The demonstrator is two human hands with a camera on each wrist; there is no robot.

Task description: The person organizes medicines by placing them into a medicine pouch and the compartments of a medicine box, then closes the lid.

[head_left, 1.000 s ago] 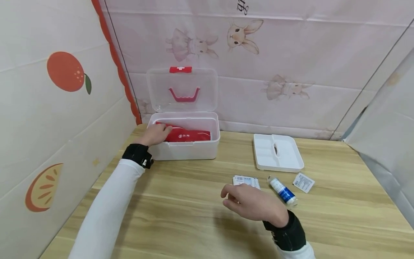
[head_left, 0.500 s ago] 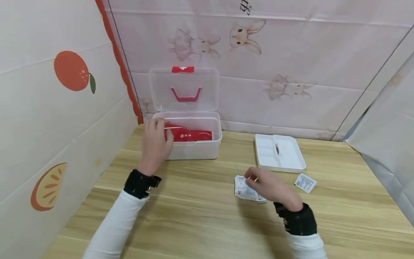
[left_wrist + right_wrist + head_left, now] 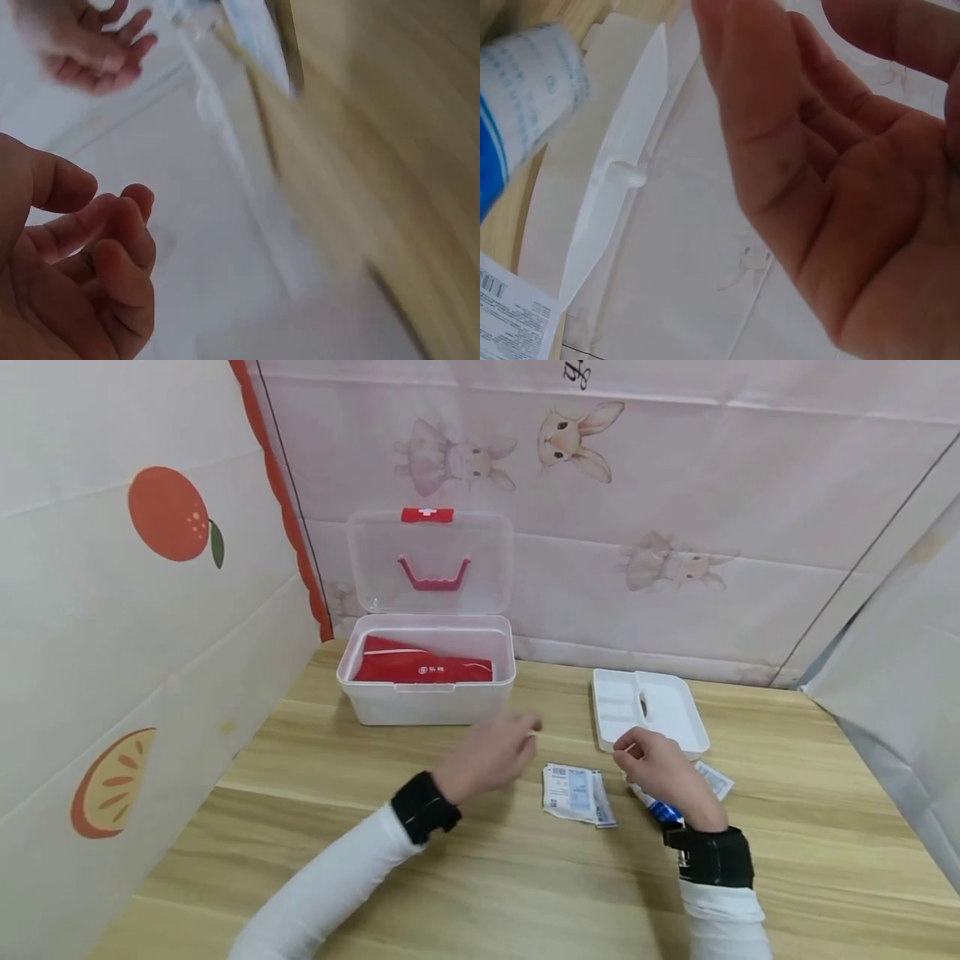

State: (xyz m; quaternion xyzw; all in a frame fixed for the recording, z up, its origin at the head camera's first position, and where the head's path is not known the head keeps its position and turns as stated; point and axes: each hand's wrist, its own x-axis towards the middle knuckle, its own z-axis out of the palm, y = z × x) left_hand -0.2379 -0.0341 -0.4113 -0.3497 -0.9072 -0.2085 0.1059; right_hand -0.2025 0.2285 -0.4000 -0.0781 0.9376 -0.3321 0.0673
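Observation:
My left hand (image 3: 491,756) hovers above the table in front of the box, its fingers loosely curled and holding nothing. To its right lie flat white-and-blue packets (image 3: 573,793), overlapping on the wood. My right hand (image 3: 670,775), also holding nothing, hangs with bent fingers near the front edge of the white divided tray (image 3: 686,718). Beneath it, partly hidden in the head view, is a blue-and-white cylinder (image 3: 663,811); the right wrist view shows the printed cylinder (image 3: 532,90) more plainly. Beside it lies a small white printed packet (image 3: 716,779).
A white first-aid box (image 3: 435,706) stands at the back left with its clear lid (image 3: 431,539) raised. Inside it rests a red pouch (image 3: 427,667). Printed cloth walls (image 3: 570,602) enclose the wooden table (image 3: 420,877) at the back and sides.
My left hand has left the box and moved right, towards the packets. My right hand has moved right and away from me, past the packets, over the cylinder. The pouch stays in the box.

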